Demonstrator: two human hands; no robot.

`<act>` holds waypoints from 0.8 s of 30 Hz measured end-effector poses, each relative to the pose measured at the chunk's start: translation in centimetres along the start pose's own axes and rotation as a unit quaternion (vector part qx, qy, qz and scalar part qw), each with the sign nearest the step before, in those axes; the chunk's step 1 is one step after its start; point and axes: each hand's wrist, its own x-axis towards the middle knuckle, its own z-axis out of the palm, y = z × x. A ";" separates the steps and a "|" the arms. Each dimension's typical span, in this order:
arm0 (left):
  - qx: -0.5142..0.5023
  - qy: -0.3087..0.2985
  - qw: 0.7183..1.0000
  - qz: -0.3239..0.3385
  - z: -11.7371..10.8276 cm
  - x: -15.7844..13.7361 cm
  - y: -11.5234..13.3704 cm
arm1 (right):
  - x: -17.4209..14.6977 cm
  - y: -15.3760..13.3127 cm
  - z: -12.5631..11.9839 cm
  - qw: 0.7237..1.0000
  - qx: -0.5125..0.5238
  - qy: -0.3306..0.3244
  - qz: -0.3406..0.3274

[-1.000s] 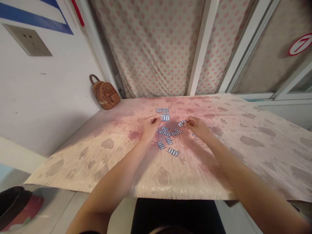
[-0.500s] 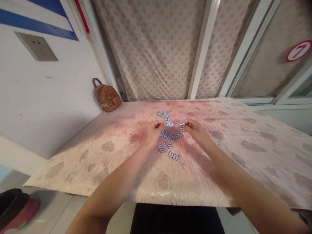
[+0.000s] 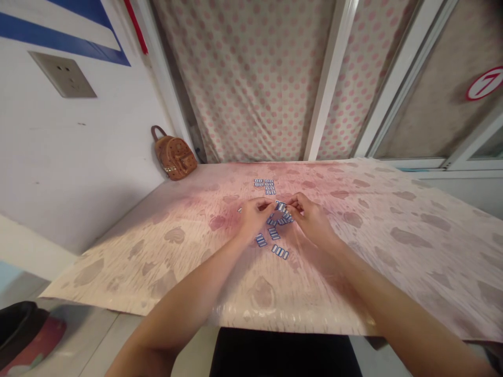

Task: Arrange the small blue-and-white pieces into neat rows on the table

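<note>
In the head view, the left hand (image 3: 254,215) and the right hand (image 3: 312,217) come close together over the middle of the patterned desk (image 3: 176,277), their fingertips pinching blue-and-white pieces (image 3: 280,206) between them, though whether that is one piece or two overlapping cannot be told. Nearer the person lie loose pieces (image 3: 280,252), some partly hidden by the hands, while a neat cluster (image 3: 265,186) sits just beyond the hands and a brown bag (image 3: 175,157) rests against the wall at the far left corner.
</note>
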 end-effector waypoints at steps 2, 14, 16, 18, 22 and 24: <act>-0.004 -0.008 1.000 0.002 0.2 -0.1 0.1 | 0.0 -0.2 0.0 1.000 -0.017 0.012 -0.006; -0.113 -0.041 0.991 -0.057 0.8 -0.2 0.1 | -0.4 -0.1 0.1 0.994 -0.102 0.016 -0.039; -0.128 -0.045 0.988 -0.068 0.8 -0.3 0.2 | -0.4 -0.3 0.2 0.994 -0.106 0.014 -0.035; -0.139 -0.049 0.986 -0.072 0.8 -0.3 0.3 | -0.5 -0.6 0.2 0.994 -0.105 0.012 -0.032; -0.151 -0.056 0.984 -0.074 0.8 -0.4 0.4 | -0.6 -0.9 0.2 0.994 -0.105 0.010 -0.034; -0.154 -0.058 0.983 -0.075 0.9 -0.5 0.4 | -0.6 -0.8 0.2 0.993 -0.111 0.013 -0.036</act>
